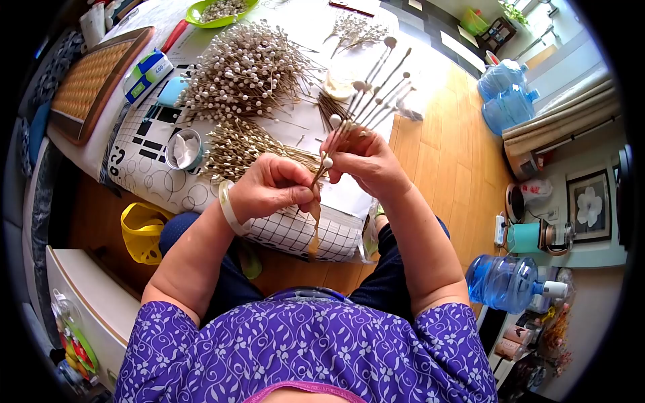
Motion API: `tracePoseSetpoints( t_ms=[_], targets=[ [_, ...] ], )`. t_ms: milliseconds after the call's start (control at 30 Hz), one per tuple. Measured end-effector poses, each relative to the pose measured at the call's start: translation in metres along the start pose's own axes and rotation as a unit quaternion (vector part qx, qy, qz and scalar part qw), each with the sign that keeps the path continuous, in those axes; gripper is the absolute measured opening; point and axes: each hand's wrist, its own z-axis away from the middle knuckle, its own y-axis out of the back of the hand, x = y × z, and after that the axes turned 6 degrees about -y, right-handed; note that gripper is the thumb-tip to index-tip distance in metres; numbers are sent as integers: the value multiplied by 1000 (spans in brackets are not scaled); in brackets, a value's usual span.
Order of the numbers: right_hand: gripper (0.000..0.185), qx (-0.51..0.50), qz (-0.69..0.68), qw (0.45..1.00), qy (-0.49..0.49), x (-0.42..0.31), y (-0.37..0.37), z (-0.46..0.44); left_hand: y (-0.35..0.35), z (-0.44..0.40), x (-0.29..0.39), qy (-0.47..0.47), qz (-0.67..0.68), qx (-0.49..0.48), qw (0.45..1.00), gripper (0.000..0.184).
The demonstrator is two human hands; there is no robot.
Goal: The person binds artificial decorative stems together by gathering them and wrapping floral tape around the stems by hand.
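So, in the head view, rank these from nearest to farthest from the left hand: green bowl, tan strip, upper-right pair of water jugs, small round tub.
From the left hand:
1. Tan strip: hanging right at it.
2. Small round tub: to its left.
3. Green bowl: top edge, beyond the tub.
4. Water jugs: upper right, farthest.

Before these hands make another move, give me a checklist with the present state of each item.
1. Right hand steadying the round-headed stems: ok, fingers closed around them.
2. Left hand pinching low on the bunch: ok, thumb and fingers together.
3. Brown strip hanging below the left hand: ok.
4. Strip wound tight: cannot tell, fingers cover it.
5. Strip's lower end off the tablecloth: cannot tell from this angle.
6. White-headed pile on the table: ok.
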Motion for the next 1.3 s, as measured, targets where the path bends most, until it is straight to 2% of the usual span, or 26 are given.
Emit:
tracePoseSetpoints(
  t_ms=[67,167,400,600,667,767,900,1067,1233,1300],
  targets=[
    [11,-16,6,1000,4,-2,2,-1,-1,0,5,27,69,16,997,8],
    [13,-41,26,999,-2,-9,1,1,-1,0,8,24,86,12,996,8],
    [11,-6,65,998,17,-9,-3,1,-2,-2,8,1,39,-1,999,9],
    [10,32,97,994,37,-11,9,1,-5,-5,9,36,12,19,999,11],
    [8,59,114,989,69,-19,21,3,-6,-5,6,30,13,97,995,10],
    [10,30,72,995,63,-20,22,6,1,-7,-5,36,-46,136,989,10],
    [13,-30,83,995,-40,-7,2,5,4,-8,-6,57,-19,126,990,11],
    [13,-9,62,997,-32,2,0,0,11,-6,-5,88,53,122,987,12],
    [16,-1,67,997,-29,5,-2,-1,7,-6,7,137,46,148,978,11],
    [19,33,51,998,-7,6,-3,-2,7,-7,6,152,41,163,974,10]
  ],
)
